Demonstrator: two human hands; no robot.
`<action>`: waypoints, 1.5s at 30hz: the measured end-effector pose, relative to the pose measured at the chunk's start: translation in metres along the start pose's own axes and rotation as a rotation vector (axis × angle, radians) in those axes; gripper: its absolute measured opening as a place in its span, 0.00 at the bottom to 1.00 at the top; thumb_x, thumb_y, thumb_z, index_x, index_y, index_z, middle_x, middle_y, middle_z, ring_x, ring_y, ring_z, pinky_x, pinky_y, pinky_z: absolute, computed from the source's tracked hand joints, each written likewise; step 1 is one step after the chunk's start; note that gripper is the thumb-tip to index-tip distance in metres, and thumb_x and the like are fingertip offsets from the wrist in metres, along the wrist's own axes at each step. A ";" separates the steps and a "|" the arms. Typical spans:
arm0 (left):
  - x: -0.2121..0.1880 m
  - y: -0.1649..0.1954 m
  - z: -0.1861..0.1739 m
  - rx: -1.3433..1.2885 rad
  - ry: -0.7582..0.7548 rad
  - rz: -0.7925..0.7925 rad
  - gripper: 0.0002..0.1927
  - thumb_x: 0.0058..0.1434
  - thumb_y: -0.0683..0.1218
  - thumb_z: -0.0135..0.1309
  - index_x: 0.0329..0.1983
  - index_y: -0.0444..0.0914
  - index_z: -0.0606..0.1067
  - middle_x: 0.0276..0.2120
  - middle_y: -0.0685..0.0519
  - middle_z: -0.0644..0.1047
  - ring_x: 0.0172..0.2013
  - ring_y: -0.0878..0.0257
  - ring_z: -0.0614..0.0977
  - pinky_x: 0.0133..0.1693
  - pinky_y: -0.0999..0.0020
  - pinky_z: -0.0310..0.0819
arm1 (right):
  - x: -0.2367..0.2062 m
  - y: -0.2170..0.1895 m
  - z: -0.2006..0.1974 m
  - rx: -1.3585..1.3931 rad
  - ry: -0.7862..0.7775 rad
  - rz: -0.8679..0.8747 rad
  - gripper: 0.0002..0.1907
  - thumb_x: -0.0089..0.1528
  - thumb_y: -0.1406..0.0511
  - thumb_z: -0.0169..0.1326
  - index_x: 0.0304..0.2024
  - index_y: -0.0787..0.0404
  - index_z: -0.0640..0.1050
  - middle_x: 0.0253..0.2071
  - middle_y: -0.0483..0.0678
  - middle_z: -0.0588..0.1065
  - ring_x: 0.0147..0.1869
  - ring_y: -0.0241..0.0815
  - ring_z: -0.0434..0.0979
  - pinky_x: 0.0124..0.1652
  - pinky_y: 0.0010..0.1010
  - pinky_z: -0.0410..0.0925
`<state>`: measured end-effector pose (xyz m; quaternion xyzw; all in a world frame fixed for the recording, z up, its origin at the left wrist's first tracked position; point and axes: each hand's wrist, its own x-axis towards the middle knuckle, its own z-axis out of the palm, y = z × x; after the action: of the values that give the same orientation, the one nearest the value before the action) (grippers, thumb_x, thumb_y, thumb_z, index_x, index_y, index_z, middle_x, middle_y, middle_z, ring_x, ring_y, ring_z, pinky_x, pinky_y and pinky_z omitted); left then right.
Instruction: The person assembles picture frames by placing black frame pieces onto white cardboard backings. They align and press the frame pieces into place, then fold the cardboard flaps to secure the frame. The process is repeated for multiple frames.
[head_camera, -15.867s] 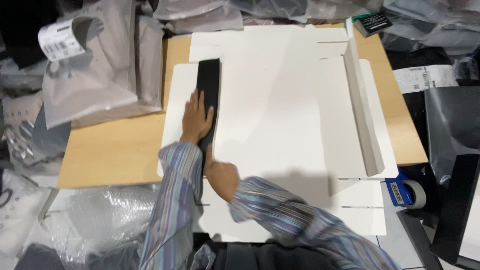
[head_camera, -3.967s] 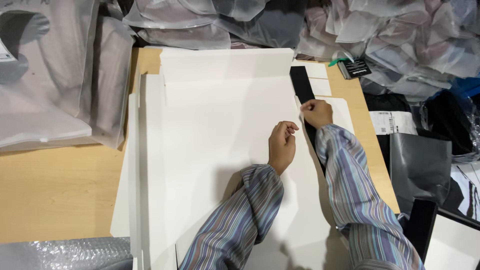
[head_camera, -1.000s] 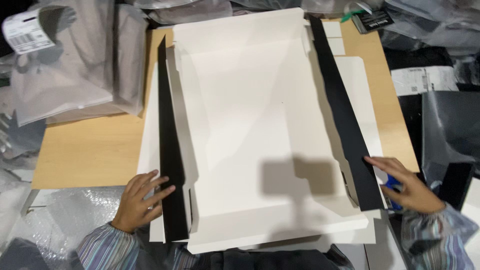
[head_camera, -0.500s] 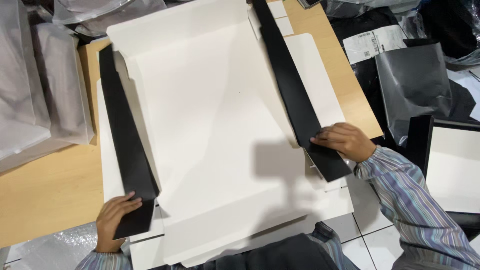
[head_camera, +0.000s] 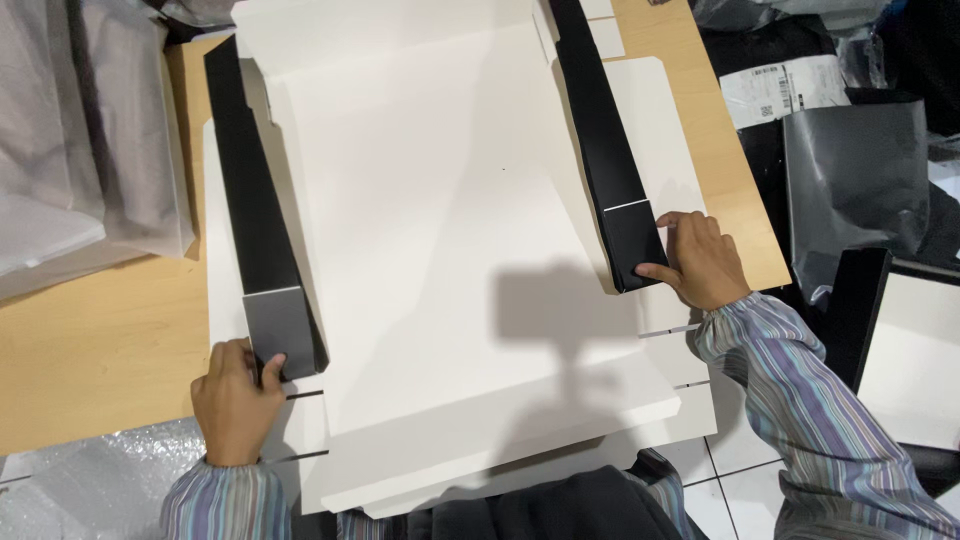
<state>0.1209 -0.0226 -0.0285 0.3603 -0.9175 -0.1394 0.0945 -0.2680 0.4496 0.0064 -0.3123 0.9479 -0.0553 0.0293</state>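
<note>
A large white cardboard sheet (head_camera: 430, 200) lies flat across a wooden table (head_camera: 100, 320). Two long side flaps with black faces stand folded up along its edges. My left hand (head_camera: 235, 400) grips the near end of the left black flap (head_camera: 255, 210), thumb against its grey end panel. My right hand (head_camera: 700, 260) presses on the near end of the right black flap (head_camera: 605, 150), fingers touching its lower corner. Both sleeves are striped.
More white cardboard sheets (head_camera: 680, 400) lie stacked under the top one. Grey plastic bags (head_camera: 80, 150) pile up at the left. Black bags and packages (head_camera: 850, 180) sit on the floor at the right. Bubble wrap (head_camera: 90, 490) lies at the lower left.
Both hands have stayed at the near ends of the black flaps. The view has shifted and moved closer, and the flaps now stand more upright with their end panels showing.
</note>
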 end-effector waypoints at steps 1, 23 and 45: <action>-0.001 0.003 -0.001 0.041 0.031 0.032 0.15 0.61 0.49 0.64 0.40 0.33 0.75 0.30 0.47 0.78 0.29 0.52 0.79 0.36 0.56 0.70 | 0.001 0.001 0.000 0.015 -0.003 0.003 0.38 0.53 0.47 0.66 0.57 0.62 0.73 0.41 0.54 0.72 0.47 0.54 0.70 0.44 0.45 0.63; -0.009 0.044 0.018 -0.309 0.230 1.051 0.07 0.57 0.46 0.67 0.33 0.40 0.80 0.27 0.56 0.82 0.30 0.65 0.82 0.46 0.56 0.77 | -0.048 -0.044 0.002 -0.002 0.631 -0.757 0.09 0.58 0.67 0.69 0.40 0.49 0.85 0.29 0.38 0.77 0.28 0.35 0.64 0.26 0.26 0.61; -0.042 0.022 0.024 0.138 0.199 0.922 0.24 0.63 0.46 0.54 0.63 0.49 0.73 0.63 0.60 0.73 0.66 0.57 0.68 0.69 0.43 0.58 | -0.063 -0.044 -0.038 -0.417 0.115 -0.708 0.32 0.58 0.65 0.57 0.64 0.37 0.72 0.46 0.38 0.77 0.39 0.39 0.74 0.37 0.33 0.67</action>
<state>0.1308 0.0259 -0.0473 -0.0674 -0.9754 0.0136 0.2095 -0.1952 0.4549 0.0507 -0.6146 0.7730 0.1139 -0.1085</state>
